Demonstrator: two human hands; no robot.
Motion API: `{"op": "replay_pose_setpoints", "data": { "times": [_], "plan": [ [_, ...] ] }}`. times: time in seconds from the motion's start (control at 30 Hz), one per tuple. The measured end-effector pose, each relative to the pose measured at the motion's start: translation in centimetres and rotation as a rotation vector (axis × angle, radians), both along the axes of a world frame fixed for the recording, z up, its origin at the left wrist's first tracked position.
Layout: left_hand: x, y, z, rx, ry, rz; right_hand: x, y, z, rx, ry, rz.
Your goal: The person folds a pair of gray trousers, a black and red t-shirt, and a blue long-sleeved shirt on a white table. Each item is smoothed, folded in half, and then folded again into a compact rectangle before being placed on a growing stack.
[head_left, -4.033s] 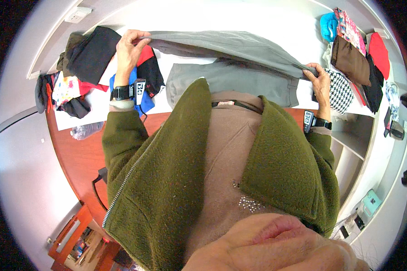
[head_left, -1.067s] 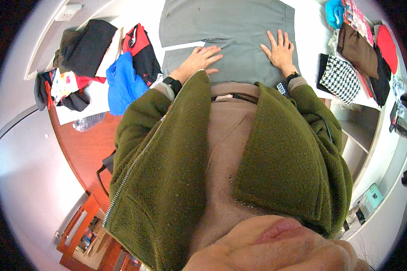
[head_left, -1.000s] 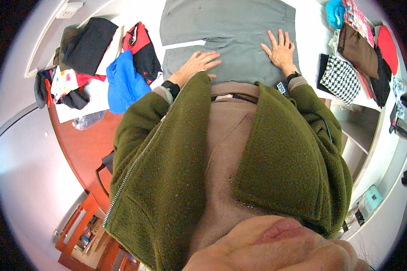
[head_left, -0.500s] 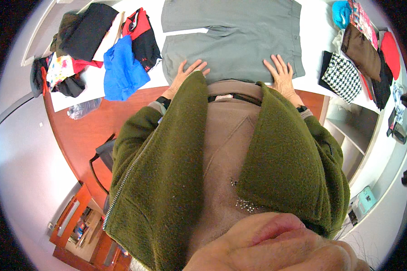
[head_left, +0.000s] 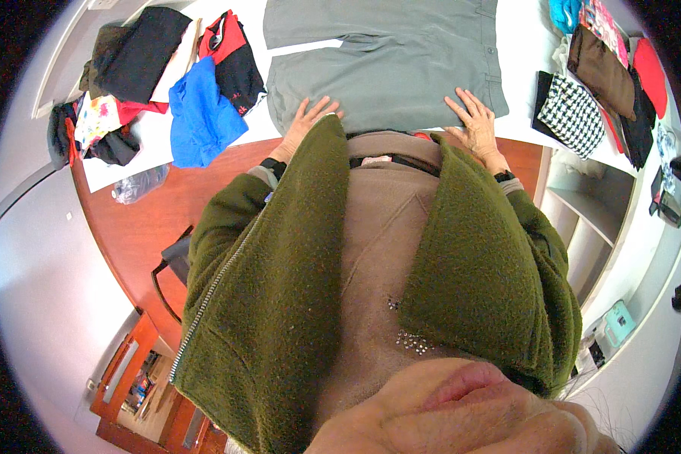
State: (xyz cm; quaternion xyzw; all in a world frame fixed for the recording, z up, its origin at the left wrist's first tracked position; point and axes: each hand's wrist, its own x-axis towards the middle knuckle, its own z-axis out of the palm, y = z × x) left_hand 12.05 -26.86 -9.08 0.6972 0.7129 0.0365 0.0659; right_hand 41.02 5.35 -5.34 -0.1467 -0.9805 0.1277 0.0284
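A pair of grey trousers lies spread flat in front of me, its waistband toward the right and its two legs pointing left. White shows through the gap between the legs. My left hand rests with fingers spread on the near edge of the lower leg. On the near edge by the waistband, my right hand lies flat with its fingers apart. Neither hand grips the cloth. The far side of the trousers runs out of the picture.
A white table top carries the trousers. At left lie a blue garment, a black folded cloth and other clothes. To the right are a houndstooth cloth and a brown folded garment. A clear plastic bag sits near the left edge.
The view has shifted slightly, so the trousers and clothes piles sit a little higher and further left. Both hands stay spread on the near edge of the trousers.
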Motion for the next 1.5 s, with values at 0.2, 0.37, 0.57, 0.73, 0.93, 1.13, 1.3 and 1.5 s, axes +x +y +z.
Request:
{"op": "replay_pose_setpoints", "data": {
  "times": [0.2,0.37,0.57,0.73,0.93,1.13,1.3,1.5],
  "plan": [
    [-2.7,0.6,1.9,0.026,-0.250,0.226,0.4,1.2,-0.4,0.038,-0.027,-0.001],
    [-5.3,0.2,4.6,0.110,-0.132,0.356,1.1,3.8,-0.7,0.147,-0.032,-0.080],
    [-9.5,-0.8,5.6,0.027,-0.374,0.722,1.4,6.8,0.9,0.016,-0.027,-0.131],
    [-12.0,-0.8,5.1,0.082,-1.124,0.887,0.6,10.2,2.3,-0.121,0.206,-0.248],
    [-12.5,1.0,3.7,0.337,-1.497,0.994,-1.4,12.2,2.9,-0.486,0.134,-0.495],
    [-13.3,3.2,3.8,0.492,-1.159,1.006,-5.0,13.8,4.5,-0.583,0.265,-0.512],
    [-15.5,4.6,4.1,0.565,-0.987,0.928,-6.8,15.0,4.8,-0.598,0.257,-0.528],
    [-17.8,6.1,4.7,0.495,-0.649,0.920,-7.8,16.4,3.3,-0.588,0.238,-0.611]
  ]
}}
